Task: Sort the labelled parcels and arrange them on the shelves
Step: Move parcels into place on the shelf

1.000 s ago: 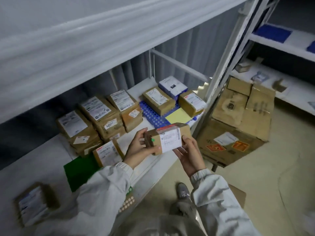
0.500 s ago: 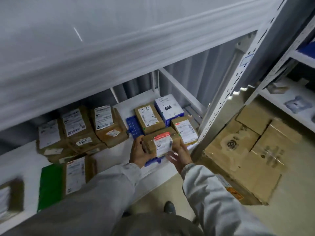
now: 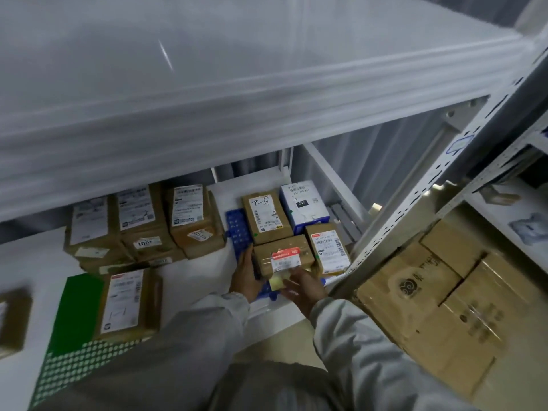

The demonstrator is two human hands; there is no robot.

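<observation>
On the lower shelf (image 3: 192,271), at its right end, a brown parcel (image 3: 281,255) with a red-and-white label sits on a blue mat (image 3: 237,229), just in front of a parcel marked by hand (image 3: 267,218) and beside another labelled parcel (image 3: 329,250). The left hand (image 3: 244,275) grips its left side, fingers curled round the edge. The right hand (image 3: 302,287) lies at its front with fingers fairly straight, seemingly touching a yellow note (image 3: 277,281), though blur hides the contact.
</observation>
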